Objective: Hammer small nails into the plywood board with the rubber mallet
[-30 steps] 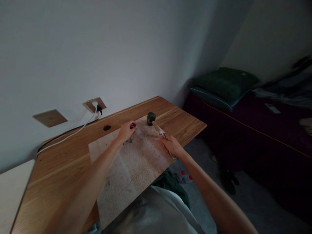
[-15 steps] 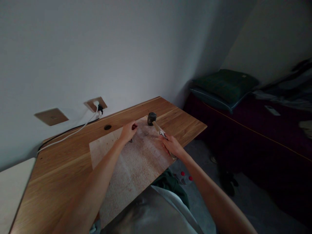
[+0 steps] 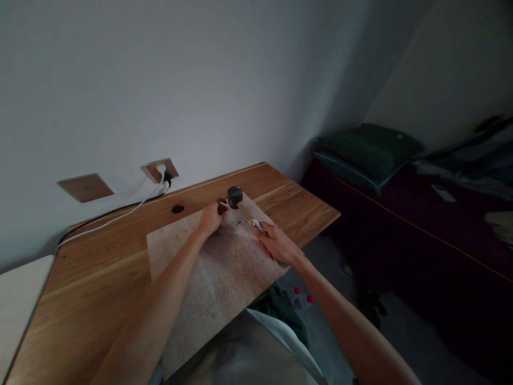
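My right hand (image 3: 277, 243) is wrapped round the handle of a mallet with a black head (image 3: 235, 197) and a pale wooden shaft. The mallet's head is beside the fingertips of my left hand (image 3: 211, 218); whether it touches anything there I cannot tell. My left hand is closed in a pinch low over a thin, pale board (image 3: 224, 278), and what its fingers hold is too small and dark to name. A small, thin metal piece (image 3: 240, 223) lies on the board below the mallet's shaft.
The board lies on a wooden desk (image 3: 100, 289) with a round cable hole (image 3: 177, 209). White and black cables run along the back to a wall socket (image 3: 160, 170). To the right stands a bed (image 3: 385, 224) with pillows (image 3: 368, 152). Bottles with red caps (image 3: 301, 300) are below the desk.
My right hand has brought the mallet to the left, so its head is now close to my left fingertips. My left hand has stayed in nearly the same place.
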`<state>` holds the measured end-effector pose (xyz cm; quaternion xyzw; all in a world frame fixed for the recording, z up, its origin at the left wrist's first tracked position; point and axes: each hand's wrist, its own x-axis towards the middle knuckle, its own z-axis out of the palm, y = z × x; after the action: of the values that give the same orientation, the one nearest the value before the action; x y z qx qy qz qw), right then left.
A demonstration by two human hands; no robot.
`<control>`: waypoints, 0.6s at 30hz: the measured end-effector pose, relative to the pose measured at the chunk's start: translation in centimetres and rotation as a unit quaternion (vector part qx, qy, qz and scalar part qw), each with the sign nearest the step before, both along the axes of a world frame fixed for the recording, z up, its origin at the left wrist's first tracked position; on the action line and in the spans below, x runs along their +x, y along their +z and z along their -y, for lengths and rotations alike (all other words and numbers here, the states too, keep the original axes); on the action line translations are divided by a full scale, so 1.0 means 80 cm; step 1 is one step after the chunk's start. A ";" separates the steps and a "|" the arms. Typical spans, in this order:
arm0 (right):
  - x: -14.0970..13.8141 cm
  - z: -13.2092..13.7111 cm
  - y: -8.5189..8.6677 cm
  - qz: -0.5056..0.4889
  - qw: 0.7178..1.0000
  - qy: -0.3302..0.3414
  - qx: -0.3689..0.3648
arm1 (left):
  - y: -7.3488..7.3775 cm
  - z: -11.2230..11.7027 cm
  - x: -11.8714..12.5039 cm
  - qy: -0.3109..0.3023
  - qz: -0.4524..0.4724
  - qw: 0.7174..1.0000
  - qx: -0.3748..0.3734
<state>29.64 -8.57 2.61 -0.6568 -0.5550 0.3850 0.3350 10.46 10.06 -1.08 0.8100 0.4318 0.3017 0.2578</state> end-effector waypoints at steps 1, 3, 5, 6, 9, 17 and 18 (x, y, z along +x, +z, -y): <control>-0.005 -0.002 0.002 0.005 1.000 0.004 0.001 | 0.000 0.000 0.001 0.003 0.000 1.000 -0.002; -0.013 -0.005 0.005 0.012 1.000 0.009 0.004 | 0.000 0.001 0.001 0.009 0.000 1.000 -0.004; -0.018 -0.007 0.008 0.016 1.000 0.010 0.000 | 0.000 0.001 0.001 0.016 0.002 1.000 -0.004; -0.019 -0.008 0.010 0.017 1.000 0.010 -0.003 | -0.001 0.001 0.001 0.019 0.004 1.000 -0.004; -0.021 -0.007 0.018 0.019 1.000 0.007 -0.005 | -0.003 0.000 0.001 0.017 0.012 1.000 -0.010; -0.026 -0.007 0.016 0.035 0.999 -0.002 -0.008 | -0.001 0.003 0.001 0.019 0.021 1.000 -0.011; -0.026 -0.007 0.014 0.036 0.999 -0.002 -0.009 | 0.000 0.004 0.002 0.018 0.020 1.000 -0.011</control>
<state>27.54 -7.99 3.71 -0.6746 -0.5621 0.3654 0.3090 10.59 9.74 -1.07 0.7929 0.4446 0.3177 0.2696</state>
